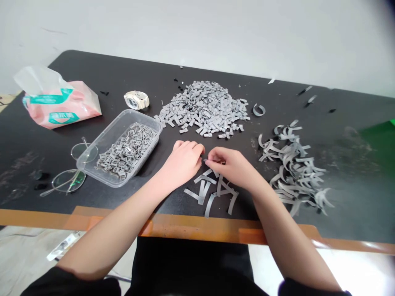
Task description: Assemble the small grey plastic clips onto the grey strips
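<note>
My left hand (pixel 187 159) and my right hand (pixel 230 163) meet almost fingertip to fingertip over the black table. Both are closed in a pinch. Something small and greyish shows between the fingertips, too small to name. Just below my right hand lie several loose grey strips (pixel 202 190), flat and spread out. Beyond my hands rises a large heap of short grey folded pieces (pixel 206 107). To the left of my left hand stands a transparent plastic box (pixel 108 128) with many small grey buckle-like parts (pixel 126 152) in it.
A pile of curved grey strips (pixel 296 168) lies at the right, with one curled strip (pixel 259 110) farther back. On the left are a tissue pack (pixel 66 105), a white watch (pixel 136 100) and eyeglasses (pixel 69 181). Orange-brown tape (pixel 197 228) covers the table's front edge.
</note>
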`<state>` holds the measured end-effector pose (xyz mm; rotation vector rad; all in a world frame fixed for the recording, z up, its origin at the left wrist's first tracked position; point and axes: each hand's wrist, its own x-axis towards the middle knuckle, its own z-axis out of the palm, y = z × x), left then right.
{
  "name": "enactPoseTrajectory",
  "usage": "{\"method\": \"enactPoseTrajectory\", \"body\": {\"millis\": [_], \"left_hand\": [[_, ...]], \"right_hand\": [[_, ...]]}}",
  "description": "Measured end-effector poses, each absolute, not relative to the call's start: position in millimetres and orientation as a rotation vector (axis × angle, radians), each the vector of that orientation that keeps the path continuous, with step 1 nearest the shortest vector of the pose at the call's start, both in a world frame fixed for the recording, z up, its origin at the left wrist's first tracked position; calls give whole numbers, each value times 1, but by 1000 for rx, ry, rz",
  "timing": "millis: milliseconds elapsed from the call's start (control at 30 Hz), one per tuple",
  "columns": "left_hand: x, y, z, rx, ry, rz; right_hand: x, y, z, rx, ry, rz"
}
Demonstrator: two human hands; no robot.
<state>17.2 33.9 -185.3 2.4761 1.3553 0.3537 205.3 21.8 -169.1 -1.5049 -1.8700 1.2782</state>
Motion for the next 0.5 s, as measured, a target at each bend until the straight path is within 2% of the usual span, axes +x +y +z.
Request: {"method": "enactPoseTrajectory", "body": {"millis": [133,333,500], "left_hand": [[19,33,-176,2333,1351,425],[21,26,-153,1957,1255,789],[20,22,-152,2062,1131,928]], "right_hand": [[214,28,-165,-1455,-1480,1435],[215,32,-163,-1264,-1206,1558],[216,31,-166,-1207,-1113,1723]]}}
